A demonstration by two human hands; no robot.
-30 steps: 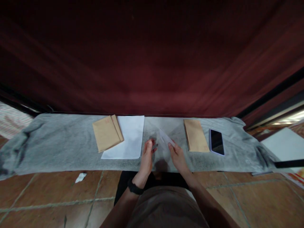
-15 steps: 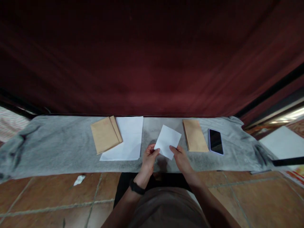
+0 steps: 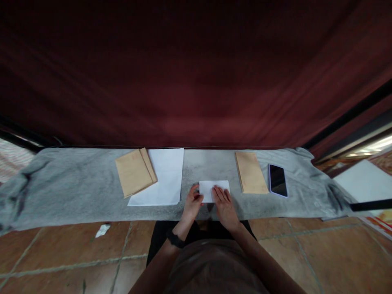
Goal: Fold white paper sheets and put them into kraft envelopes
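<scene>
A small white folded sheet of paper [image 3: 207,188] lies lengthwise across in front of me, at the near part of the grey cloth. My left hand [image 3: 192,201] pinches its left edge between thumb and fingers. Laid flat over the right half of the paper, my right hand [image 3: 224,204] has its fingers stretched out and hides part of it. Left of my hands is a stack of larger white sheets [image 3: 167,185], partly covered by brown envelopes [image 3: 134,173]. On the right is another pile of brown envelopes [image 3: 251,173].
A grey cloth [image 3: 76,183] covers the long narrow table. Near its right end lies a phone [image 3: 278,180] with a dark screen. A dark red curtain [image 3: 196,102] rises behind the table. A crumpled white scrap [image 3: 103,230] is on the tiled floor.
The white paper has gone from held up and tilted to lying level and looking shorter. My right hand has changed from pinching its corner to pressing flat on it.
</scene>
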